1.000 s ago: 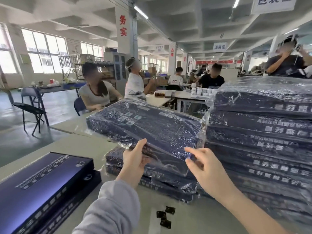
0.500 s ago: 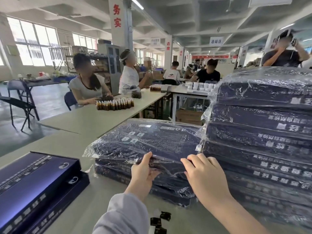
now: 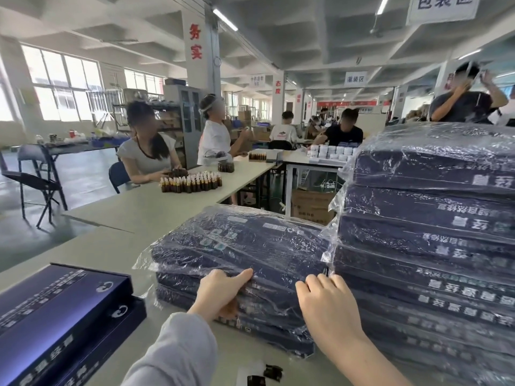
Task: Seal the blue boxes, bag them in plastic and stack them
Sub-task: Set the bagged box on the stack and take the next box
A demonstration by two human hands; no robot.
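A blue box in a plastic bag (image 3: 245, 246) lies on top of a low stack of bagged boxes (image 3: 264, 321) at the table's middle. My left hand (image 3: 220, 296) holds its front edge, thumb along the top and fingers curled on the front face. Near the right front corner, my right hand (image 3: 326, 310) presses straight fingers against the same edge. A tall stack of bagged blue boxes (image 3: 432, 232) stands directly to the right, touching the low stack. At the left lie two unbagged blue boxes (image 3: 55, 310), one partly on the other.
Small black pieces (image 3: 267, 374) lie on the table (image 3: 92, 252) near the front edge. Rows of brown bottles (image 3: 189, 181) stand on the neighbouring table, where several people sit. A cardboard carton (image 3: 312, 204) sits on the floor behind the low stack.
The bagged box, held up in the air a second ago, has come down flat onto the low stack. Both hands have followed it down to its front edge.
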